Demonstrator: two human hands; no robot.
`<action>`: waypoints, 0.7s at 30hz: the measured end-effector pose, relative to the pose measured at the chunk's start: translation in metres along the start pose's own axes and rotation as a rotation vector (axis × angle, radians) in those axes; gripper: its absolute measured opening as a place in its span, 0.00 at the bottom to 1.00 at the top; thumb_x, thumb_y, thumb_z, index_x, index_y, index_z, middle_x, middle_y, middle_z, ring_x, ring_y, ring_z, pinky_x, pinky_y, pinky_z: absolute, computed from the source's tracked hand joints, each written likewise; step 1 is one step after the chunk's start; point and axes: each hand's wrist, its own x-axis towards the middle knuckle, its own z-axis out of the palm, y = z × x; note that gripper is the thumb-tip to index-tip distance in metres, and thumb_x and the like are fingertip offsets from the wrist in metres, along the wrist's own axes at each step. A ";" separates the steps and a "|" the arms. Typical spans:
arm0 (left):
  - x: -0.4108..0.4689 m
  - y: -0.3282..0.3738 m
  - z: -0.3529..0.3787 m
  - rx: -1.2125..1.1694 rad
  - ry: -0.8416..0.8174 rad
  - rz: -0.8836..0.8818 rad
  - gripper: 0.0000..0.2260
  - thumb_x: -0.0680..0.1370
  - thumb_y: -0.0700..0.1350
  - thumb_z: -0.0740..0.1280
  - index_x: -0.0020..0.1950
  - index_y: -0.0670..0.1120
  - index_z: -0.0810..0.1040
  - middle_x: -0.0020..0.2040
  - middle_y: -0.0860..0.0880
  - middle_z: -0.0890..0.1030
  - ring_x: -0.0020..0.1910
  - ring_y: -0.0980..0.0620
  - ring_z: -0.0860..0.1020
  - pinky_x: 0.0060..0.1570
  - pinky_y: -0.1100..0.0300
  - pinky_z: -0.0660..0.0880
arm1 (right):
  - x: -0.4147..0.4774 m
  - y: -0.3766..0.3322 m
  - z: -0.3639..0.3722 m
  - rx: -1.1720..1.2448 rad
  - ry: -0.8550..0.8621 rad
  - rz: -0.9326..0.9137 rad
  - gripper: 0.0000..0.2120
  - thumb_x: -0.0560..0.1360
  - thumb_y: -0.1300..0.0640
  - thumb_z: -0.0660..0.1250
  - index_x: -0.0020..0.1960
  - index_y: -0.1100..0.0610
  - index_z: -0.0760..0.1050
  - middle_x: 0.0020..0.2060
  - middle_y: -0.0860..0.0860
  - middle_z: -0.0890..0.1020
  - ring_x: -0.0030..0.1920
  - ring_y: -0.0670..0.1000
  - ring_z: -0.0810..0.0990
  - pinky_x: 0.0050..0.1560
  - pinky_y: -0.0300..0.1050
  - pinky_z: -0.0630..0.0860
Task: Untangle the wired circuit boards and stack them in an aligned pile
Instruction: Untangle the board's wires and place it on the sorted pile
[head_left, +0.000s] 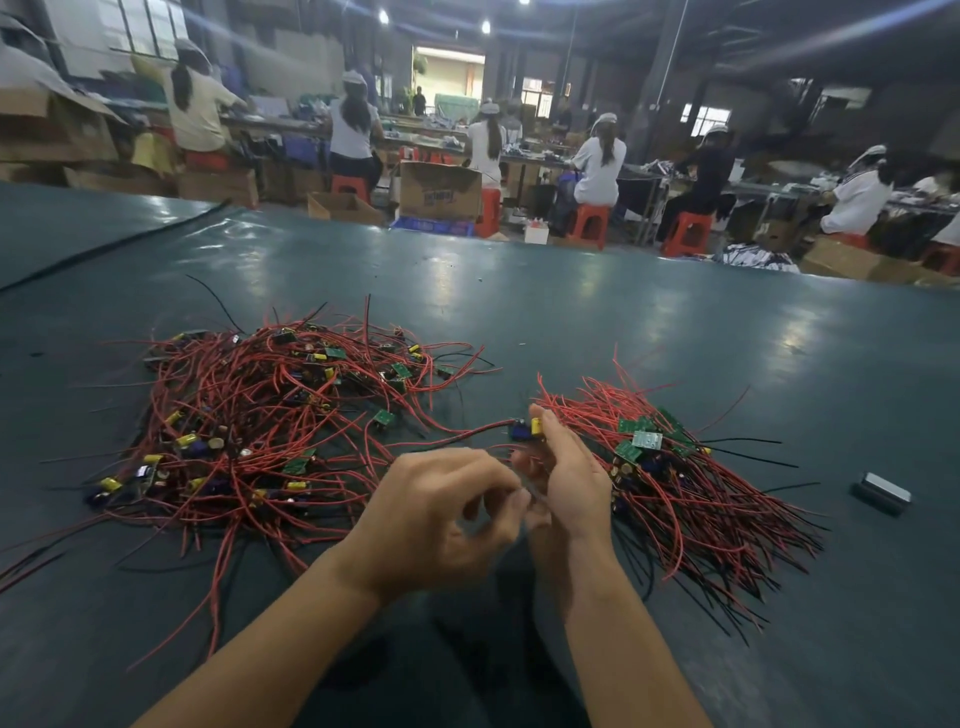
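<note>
Spreading beneath, the glossy dark-green counter (571, 291) carried a tangled heap of red-wired circuit boards (280, 415) left of the left hand (441, 514). An aligned pile of wired green boards (675, 467) lay just right of the nearer right hand (566, 483), which gripped a small yellow-capacitor board (531, 428) upright. The left hand seemingly pinched its blurred leads.

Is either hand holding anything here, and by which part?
The right hand pinches one circuit board at its near end, fingertips beside the yellow capacitor. The left hand is curled by the right palm; blur hides whether it holds anything.
</note>
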 end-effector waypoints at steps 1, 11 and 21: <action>-0.001 0.000 0.004 0.006 -0.032 -0.023 0.12 0.78 0.46 0.64 0.37 0.42 0.79 0.32 0.51 0.75 0.29 0.52 0.72 0.31 0.60 0.69 | 0.000 0.000 -0.001 0.011 0.011 0.006 0.10 0.77 0.56 0.70 0.38 0.51 0.86 0.34 0.48 0.84 0.26 0.43 0.79 0.24 0.34 0.72; 0.000 -0.014 0.015 -0.577 0.057 -0.833 0.24 0.71 0.68 0.63 0.38 0.47 0.79 0.33 0.47 0.80 0.33 0.48 0.78 0.37 0.55 0.74 | -0.011 0.012 0.012 -0.008 -0.127 0.023 0.11 0.77 0.54 0.69 0.39 0.53 0.87 0.35 0.50 0.86 0.33 0.47 0.81 0.30 0.38 0.76; 0.001 -0.023 0.013 -0.589 0.182 -0.772 0.15 0.80 0.47 0.65 0.37 0.45 0.85 0.27 0.47 0.79 0.28 0.51 0.76 0.30 0.60 0.73 | -0.012 0.022 0.017 -0.194 -0.108 0.050 0.13 0.76 0.52 0.71 0.34 0.46 0.86 0.29 0.41 0.82 0.34 0.45 0.75 0.38 0.41 0.71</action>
